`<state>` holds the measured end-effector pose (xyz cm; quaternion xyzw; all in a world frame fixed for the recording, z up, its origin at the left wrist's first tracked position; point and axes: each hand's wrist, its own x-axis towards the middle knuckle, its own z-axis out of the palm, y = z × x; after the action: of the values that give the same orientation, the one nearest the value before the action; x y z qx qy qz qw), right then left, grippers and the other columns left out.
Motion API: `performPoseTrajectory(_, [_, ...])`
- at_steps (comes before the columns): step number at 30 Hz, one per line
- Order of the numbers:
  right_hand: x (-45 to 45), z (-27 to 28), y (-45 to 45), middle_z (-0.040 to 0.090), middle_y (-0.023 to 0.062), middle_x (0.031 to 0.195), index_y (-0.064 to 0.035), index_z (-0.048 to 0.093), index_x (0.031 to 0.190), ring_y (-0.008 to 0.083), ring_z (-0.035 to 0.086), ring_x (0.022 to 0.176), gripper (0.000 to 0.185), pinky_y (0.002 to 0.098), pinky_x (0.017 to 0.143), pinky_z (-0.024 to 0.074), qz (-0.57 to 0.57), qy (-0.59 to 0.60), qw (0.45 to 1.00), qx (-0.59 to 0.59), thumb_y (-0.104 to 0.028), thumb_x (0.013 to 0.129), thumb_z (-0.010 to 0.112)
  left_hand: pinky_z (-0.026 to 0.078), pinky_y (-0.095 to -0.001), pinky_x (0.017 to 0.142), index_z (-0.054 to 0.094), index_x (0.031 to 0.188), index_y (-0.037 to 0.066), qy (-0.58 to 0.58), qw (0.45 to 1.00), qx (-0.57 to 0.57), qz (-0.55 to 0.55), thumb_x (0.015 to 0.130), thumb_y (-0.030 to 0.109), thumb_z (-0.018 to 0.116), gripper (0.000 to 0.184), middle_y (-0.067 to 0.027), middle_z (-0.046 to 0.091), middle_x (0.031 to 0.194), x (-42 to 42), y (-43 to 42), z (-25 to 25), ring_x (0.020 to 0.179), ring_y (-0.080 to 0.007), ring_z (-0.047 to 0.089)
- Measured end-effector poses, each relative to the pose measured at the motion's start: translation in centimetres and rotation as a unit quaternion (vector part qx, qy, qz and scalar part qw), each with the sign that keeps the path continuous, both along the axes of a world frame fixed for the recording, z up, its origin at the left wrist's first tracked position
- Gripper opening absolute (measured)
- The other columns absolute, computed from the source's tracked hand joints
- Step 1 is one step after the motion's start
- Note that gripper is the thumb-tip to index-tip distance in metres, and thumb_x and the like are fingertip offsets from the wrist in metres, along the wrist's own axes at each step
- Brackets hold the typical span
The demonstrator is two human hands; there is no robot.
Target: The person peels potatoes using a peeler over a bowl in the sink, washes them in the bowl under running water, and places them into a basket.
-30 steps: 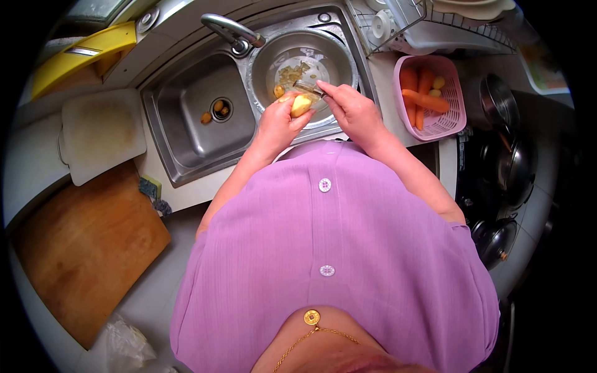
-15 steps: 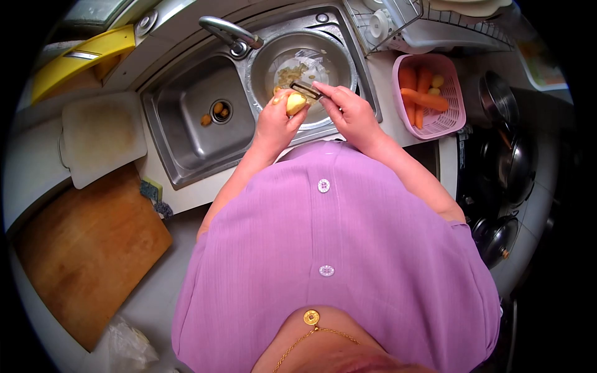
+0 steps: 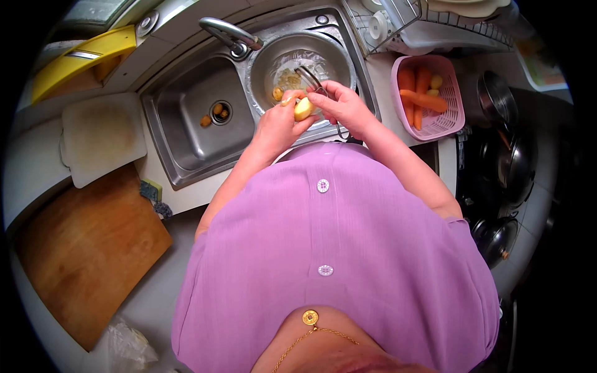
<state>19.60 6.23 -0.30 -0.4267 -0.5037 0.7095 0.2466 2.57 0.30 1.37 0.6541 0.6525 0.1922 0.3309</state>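
Over the near side of a round metal basin (image 3: pixel 345 57), my left hand (image 3: pixel 277 127) is closed around a small potato (image 3: pixel 303 109) with pale yellow flesh showing. My right hand (image 3: pixel 349 112) grips a metal peeler (image 3: pixel 307 77); its head points up and left, above the potato, and its handle end shows below the palm. A brownish strip of peel (image 3: pixel 291 99) lies by my left fingertips. In the basin, wet peelings (image 3: pixel 289 81) and an unpeeled potato (image 3: pixel 277 94) sit just beyond my left hand.
Several small brown potatoes (image 3: pixel 217 109) lie around the drain of the left sink (image 3: pixel 180 133). A pink basket (image 3: pixel 448 127) at right holds carrots (image 3: pixel 424 99) and pale peeled potatoes (image 3: pixel 436 81). The faucet (image 3: pixel 227 28) stands behind. Cutting boards (image 3: pixel 93 242) and a sponge (image 3: pixel 150 189) are at left.
The peeler has lifted off the potato, its head swinging up and away. My right hand has turned and shifted slightly right. The potato in my left hand has moved a little right and nearer.
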Motion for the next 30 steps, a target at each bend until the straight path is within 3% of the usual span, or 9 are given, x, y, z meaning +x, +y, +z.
performPoseTrajectory(3, [0.0,-0.1,-0.3,0.052,-0.0036,0.071,-0.007,0.058,0.097,0.0025,0.047,0.058,0.029,0.018,0.048,0.0371,0.013,0.052,0.985,-0.163,-0.033,0.087,0.064,0.05,-0.0297,0.068,0.053,0.107,0.0,-0.064,0.996,0.067,0.005,0.081,0.021,0.071,0.038,-0.0109,0.062,0.096,-0.4,0.1,-0.1,0.08,-0.0225,0.065])
performPoseTrajectory(5, [0.2,-0.1,-0.7,0.055,-0.0029,0.073,-0.0073,0.058,0.098,0.0024,0.048,0.058,0.028,0.0178,0.048,0.037,0.011,0.064,0.981,-0.181,-0.032,0.087,0.064,0.053,-0.0282,0.068,0.051,0.108,0.002,-0.274,0.959,0.032,0.065,0.079,0.018,0.074,0.041,-0.0086,0.063,0.093,-0.8,0.1,-0.8,0.079,-0.0167,0.066])
performPoseTrajectory(6, [0.2,-0.1,-0.8,0.057,-0.0023,0.075,-0.0076,0.058,0.099,0.0024,0.048,0.059,0.028,0.0176,0.049,0.037,0.007,0.076,0.977,-0.198,-0.032,0.087,0.064,0.053,-0.0282,0.068,0.051,0.108,0.002,-0.273,0.959,0.032,0.067,0.079,0.018,0.074,0.041,-0.0086,0.063,0.093,-0.9,0.1,-1.1,0.079,-0.0167,0.066])
performPoseTrajectory(8, [0.0,0.3,-1.2,0.059,-0.0014,0.077,-0.0079,0.058,0.1,0.0023,0.048,0.059,0.028,0.0177,0.049,0.0371,0.018,0.078,0.98,-0.182,-0.031,0.087,0.064,0.052,-0.0239,0.071,0.051,0.107,0.001,-0.507,0.854,-0.033,0.116,0.08,0.011,0.073,0.036,-0.0051,0.061,0.095,-1.0,0.2,-1.5,0.083,-0.0109,0.062])
performPoseTrajectory(14, [0.1,0.3,-1.0,0.061,0.0001,0.082,-0.0077,0.057,0.105,0.0029,0.047,0.06,0.027,0.018,0.051,0.0372,0.073,0.032,0.991,-0.111,-0.028,0.088,0.062,0.048,-0.0232,0.073,0.046,0.114,0.004,-0.574,0.804,-0.068,0.142,0.084,0.007,0.066,0.037,-0.0078,0.061,0.101,-1.5,0.4,-1.7,0.092,-0.0137,0.06])
performPoseTrajectory(18, [0.6,0.5,-0.2,0.057,-0.0007,0.078,-0.007,0.056,0.109,0.0041,0.047,0.058,0.023,0.0183,0.052,0.0381,0.008,0.045,0.993,-0.108,-0.023,0.093,0.049,0.047,-0.0225,0.068,0.045,0.114,0.005,-0.622,0.761,-0.094,0.158,0.083,0.005,0.066,0.037,-0.0113,0.061,0.104,-1.6,0.4,-0.9,0.092,-0.0149,0.062])
performPoseTrajectory(25, [0.7,0.9,-0.5,0.061,0.0032,0.08,-0.0103,0.055,0.122,0.0078,0.058,0.067,0.03,0.0219,0.058,0.0465,0.0,-0.047,0.997,0.06,-0.016,0.093,0.05,0.046,-0.0201,0.061,0.047,0.108,0.005,-0.595,0.778,-0.159,0.126,0.081,0.004,0.068,0.035,-0.0102,0.063,0.102,-2.5,0.4,-0.9,0.075,-0.0096,0.058])
performPoseTrajectory(27, [0.7,0.7,-0.7,0.063,0.0064,0.082,-0.0152,0.056,0.125,0.0142,0.062,0.069,0.034,0.0265,0.06,0.0493,0.025,-0.114,0.948,0.295,-0.013,0.09,0.055,0.04,-0.0187,0.054,0.049,0.107,0.006,-0.647,0.723,-0.202,0.133,0.08,0.006,0.068,0.033,-0.0047,0.062,0.092,-2.4,0.4,-0.5,0.067,-0.0064,0.053])
performPoseTrajectory(30, [0.4,1.2,-1.0,0.063,0.0079,0.084,-0.0179,0.056,0.124,0.0221,0.062,0.069,0.037,0.0323,0.059,0.0499,0.045,-0.175,0.864,0.47,-0.013,0.088,0.057,0.035,-0.0183,0.05,0.05,0.106,0.006,-0.625,0.738,-0.225,0.119,0.08,0.009,0.069,0.032,0.0016,0.055,0.081,-2.3,0.1,-0.7,0.062,-0.0038,0.046])
